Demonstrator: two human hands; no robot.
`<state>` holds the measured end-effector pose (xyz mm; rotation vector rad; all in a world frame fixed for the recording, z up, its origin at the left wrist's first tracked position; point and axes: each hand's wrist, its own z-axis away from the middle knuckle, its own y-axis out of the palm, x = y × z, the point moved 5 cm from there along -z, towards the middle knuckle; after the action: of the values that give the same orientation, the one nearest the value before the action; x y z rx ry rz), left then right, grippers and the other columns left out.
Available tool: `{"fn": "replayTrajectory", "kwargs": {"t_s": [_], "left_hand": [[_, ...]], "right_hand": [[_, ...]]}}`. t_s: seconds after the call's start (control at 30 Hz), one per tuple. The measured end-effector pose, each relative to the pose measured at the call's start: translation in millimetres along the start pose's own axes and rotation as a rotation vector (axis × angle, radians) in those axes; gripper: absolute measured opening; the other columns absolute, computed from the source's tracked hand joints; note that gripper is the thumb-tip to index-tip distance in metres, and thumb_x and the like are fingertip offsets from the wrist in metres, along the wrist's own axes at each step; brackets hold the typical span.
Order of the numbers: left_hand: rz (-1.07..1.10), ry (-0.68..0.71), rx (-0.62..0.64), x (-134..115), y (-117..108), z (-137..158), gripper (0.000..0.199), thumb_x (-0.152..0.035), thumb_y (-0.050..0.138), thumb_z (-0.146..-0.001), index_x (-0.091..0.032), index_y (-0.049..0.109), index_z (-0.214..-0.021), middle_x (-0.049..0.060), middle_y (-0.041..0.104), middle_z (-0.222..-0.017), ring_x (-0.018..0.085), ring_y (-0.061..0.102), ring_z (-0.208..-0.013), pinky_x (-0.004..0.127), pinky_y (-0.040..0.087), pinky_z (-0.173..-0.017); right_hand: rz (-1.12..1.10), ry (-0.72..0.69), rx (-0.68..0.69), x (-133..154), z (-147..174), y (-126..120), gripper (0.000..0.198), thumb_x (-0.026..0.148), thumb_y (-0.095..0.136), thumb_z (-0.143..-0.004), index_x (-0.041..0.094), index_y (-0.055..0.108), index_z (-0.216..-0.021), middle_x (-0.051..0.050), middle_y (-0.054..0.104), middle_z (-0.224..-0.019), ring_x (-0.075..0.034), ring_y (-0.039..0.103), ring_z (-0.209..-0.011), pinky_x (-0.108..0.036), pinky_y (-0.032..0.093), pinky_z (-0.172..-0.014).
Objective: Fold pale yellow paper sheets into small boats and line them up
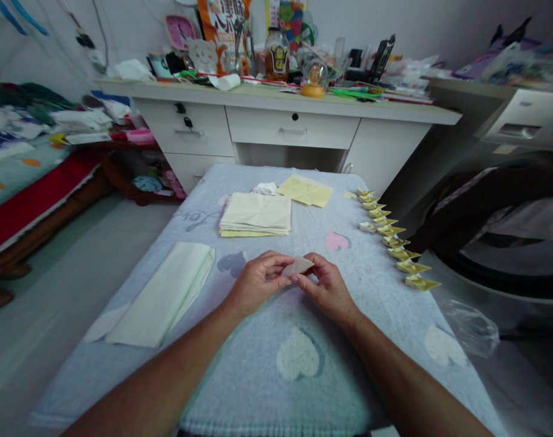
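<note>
A small folded piece of pale paper (pixel 298 266) is pinched between both hands above the middle of the cloth-covered table. My left hand (pixel 263 278) grips its left end, thumb below and fingers on top. At the other end, my right hand (pixel 327 286) holds it between thumb and fingers. Beyond the hands lies a stack of creased paper sheets (pixel 257 212), with yellow sheets (pixel 306 190) behind it. A long folded bundle of pale paper (pixel 160 297) rests to the left. Along the right edge stands a row of several folded yellow paper boats (pixel 408 267), one of them whiter.
The table is covered with a blue heart-patterned cloth (pixel 240 388). Behind it stands a white desk (pixel 294 130) crowded with a jar (pixel 277 56), a clock (pixel 180 31) and other items. A washing machine (pixel 522 121) is at right, a bed (pixel 30 176) at left.
</note>
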<state>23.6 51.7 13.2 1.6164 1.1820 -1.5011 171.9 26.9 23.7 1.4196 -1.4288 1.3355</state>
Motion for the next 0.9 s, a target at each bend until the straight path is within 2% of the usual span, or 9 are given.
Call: {"fn": "replayTrajectory", "kwargs": {"t_s": [0.23,0.5,0.77,0.9], "left_hand": [[0.158,-0.073,-0.017,1.9,0.2,-0.1,0.029,-0.025,0.073,-0.072,-0.015,0.067,-0.099,0.005,0.06,-0.103,0.019,0.067,-0.094,0.034,0.055,-0.088],[0.146,-0.091,-0.019,3.7,-0.8,0.7,0.03,-0.028,0.073,-0.073,-0.016,0.067,-0.1,0.005,0.061,-0.104,0.018,0.067,-0.095,0.036,0.053,-0.091],[0.209,-0.172,0.009,0.8,2.0,1.1,0.032,-0.029,0.073,-0.073,-0.014,0.064,-0.1,0.007,0.07,-0.098,0.018,0.069,-0.087,0.034,0.054,-0.085],[0.187,-0.212,-0.002,1.7,-0.1,1.6,0.033,-0.032,0.071,-0.075,-0.013,0.063,-0.1,0.006,0.071,-0.09,0.016,0.069,-0.077,0.028,0.053,-0.074]], "right_hand": [[0.05,-0.027,-0.005,3.6,-0.3,-1.3,0.013,0.031,0.064,-0.083,0.019,0.062,-0.083,0.0,0.06,-0.076,-0.013,0.055,-0.071,-0.025,0.045,-0.068],[0.098,-0.014,-0.011,3.3,-0.3,-1.3,0.017,0.037,0.061,-0.085,0.02,0.062,-0.084,-0.002,0.061,-0.078,-0.014,0.056,-0.072,-0.026,0.045,-0.067],[0.123,-0.04,-0.031,4.3,0.3,-2.4,0.015,0.034,0.061,-0.085,0.019,0.062,-0.082,-0.001,0.058,-0.075,-0.013,0.054,-0.068,-0.025,0.044,-0.066],[0.14,-0.063,-0.057,4.3,1.2,-3.1,0.017,0.033,0.06,-0.086,0.019,0.059,-0.077,0.0,0.056,-0.072,-0.012,0.052,-0.067,-0.024,0.043,-0.065]]}}
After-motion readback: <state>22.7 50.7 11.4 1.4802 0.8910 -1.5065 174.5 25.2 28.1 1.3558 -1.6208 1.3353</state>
